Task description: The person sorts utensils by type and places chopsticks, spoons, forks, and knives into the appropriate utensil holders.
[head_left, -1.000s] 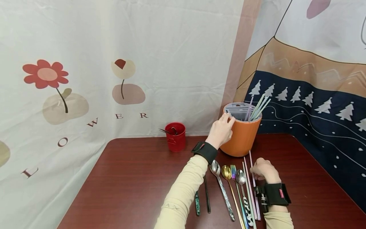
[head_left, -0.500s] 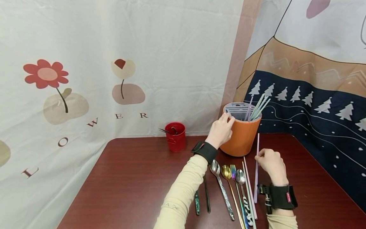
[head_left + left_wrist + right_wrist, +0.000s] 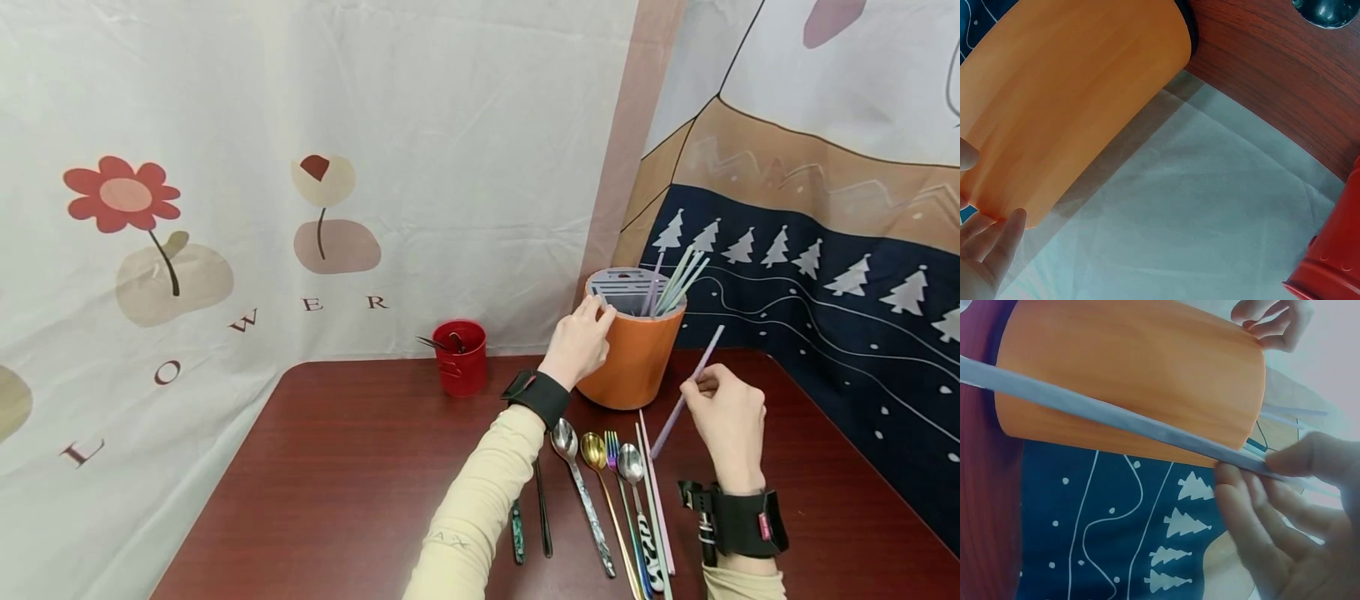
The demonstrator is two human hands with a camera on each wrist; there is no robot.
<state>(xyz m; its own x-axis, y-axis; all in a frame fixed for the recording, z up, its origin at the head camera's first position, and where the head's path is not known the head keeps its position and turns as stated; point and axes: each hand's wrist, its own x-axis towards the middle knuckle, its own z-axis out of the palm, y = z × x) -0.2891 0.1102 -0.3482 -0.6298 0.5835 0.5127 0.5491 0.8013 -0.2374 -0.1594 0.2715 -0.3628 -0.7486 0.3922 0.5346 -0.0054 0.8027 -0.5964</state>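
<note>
— What's the setting, starting at the left?
— Printed cloth hangs behind a dark red-brown table: flowers on the left backdrop, white trees on navy at the right. Near the back edge stands a small red cup with dark utensils in it.

— And further along?
— On the table in front of the person lies a row of cutlery: spoons, a fork and a pair of pale chopsticks, side by side. Behind them stands an orange utensil holder with pastel sticks leaning in it.

— The hands?
— The left hand grips the holder's rim, fingers curled over the top edge. The right hand, just right of the holder, pinches a lilac chopstick between thumb and fingertips. It is held clear of the table, tilted, with its upper end leaning right and its lower end above the cutlery.
</note>
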